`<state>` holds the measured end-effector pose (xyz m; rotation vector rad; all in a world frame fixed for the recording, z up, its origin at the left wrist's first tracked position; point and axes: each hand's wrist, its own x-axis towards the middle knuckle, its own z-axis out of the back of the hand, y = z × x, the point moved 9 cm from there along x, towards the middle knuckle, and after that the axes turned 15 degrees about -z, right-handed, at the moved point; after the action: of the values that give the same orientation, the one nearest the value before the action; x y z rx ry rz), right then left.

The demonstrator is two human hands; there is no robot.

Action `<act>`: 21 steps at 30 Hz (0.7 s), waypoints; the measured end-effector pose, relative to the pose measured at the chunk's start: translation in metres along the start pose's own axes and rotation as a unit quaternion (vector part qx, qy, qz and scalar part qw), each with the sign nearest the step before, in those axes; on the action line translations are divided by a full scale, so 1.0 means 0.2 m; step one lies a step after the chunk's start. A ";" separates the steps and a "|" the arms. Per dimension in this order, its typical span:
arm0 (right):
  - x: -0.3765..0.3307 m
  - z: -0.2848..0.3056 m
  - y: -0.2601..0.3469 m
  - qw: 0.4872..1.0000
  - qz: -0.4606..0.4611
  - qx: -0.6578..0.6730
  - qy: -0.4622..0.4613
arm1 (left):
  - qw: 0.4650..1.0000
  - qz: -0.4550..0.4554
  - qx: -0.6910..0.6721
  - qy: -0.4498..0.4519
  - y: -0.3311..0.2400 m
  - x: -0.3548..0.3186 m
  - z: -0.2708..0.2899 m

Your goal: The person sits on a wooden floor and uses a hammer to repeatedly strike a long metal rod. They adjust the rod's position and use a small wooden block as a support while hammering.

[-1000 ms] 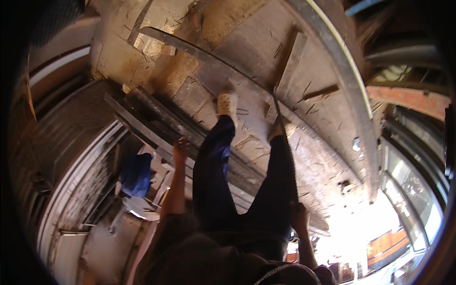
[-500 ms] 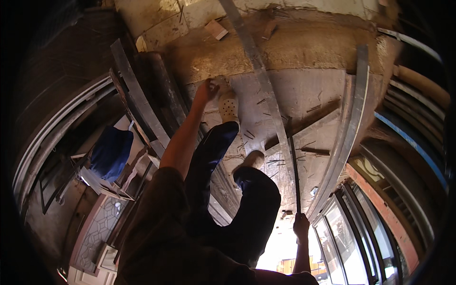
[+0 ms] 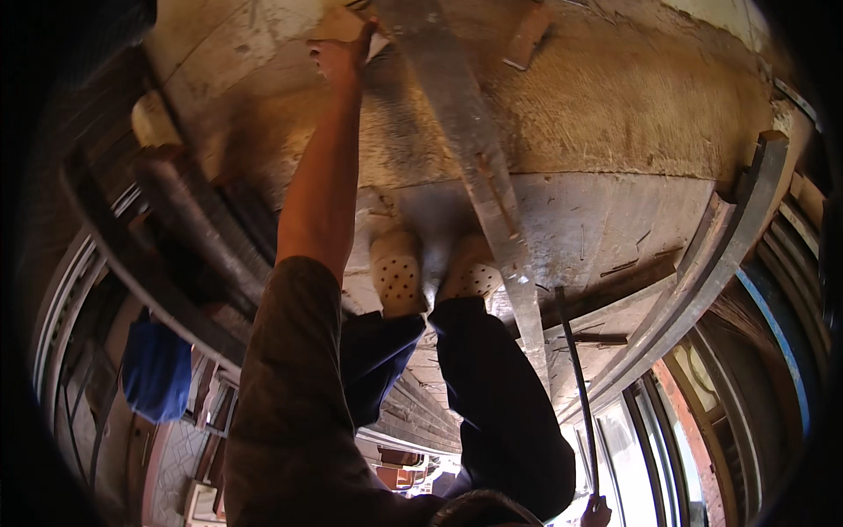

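My left hand (image 3: 345, 54) reaches far forward at the top of the view, its thumb and fingers apart around the near side of a small wooden block (image 3: 341, 25). The block lies just left of a long grey plank (image 3: 457, 101); whether the fingers touch it is hard to tell. Low on the right, my right hand (image 3: 596, 512) is closed around the near end of a long, thin dark bar (image 3: 577, 373). The bar slants away from me, its far end near the lower part of the plank.
Another wooden block (image 3: 529, 37) lies right of the plank. Long timbers curve along the left (image 3: 145, 281) and right (image 3: 702, 272). Loose nails or splinters litter the grey floor sheet (image 3: 606, 215) before my feet. A blue cloth (image 3: 156, 369) hangs at left; framed glass panes (image 3: 619, 439) stand at lower right.
My left hand has moved forward from beside my foot to the wooden block. Both feet now stand side by side. My right hand, still on the bar, sits lower in view.
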<state>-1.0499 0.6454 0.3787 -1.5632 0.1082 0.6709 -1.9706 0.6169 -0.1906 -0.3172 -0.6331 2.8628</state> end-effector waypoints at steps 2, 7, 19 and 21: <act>-0.01 -0.01 0.02 0.999 0.016 -0.015 -0.025 | 0.998 0.041 -0.027 0.044 0.06 0.00 -0.18; -0.12 0.05 -0.03 0.981 0.080 0.058 -0.167 | 0.959 0.102 -0.231 0.126 -0.07 -0.25 -0.27; -0.62 -0.40 0.13 0.878 0.265 0.395 0.049 | 0.872 -0.014 -0.323 0.367 -0.41 -1.55 0.87; -0.75 -0.43 0.15 0.858 0.250 0.442 0.072 | 0.853 -0.081 -0.304 0.416 -0.57 -1.67 0.82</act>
<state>-1.1562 0.5125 0.4194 -0.6690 0.8435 0.7494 -1.6749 0.5772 0.0598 -1.4010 -1.2326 1.9583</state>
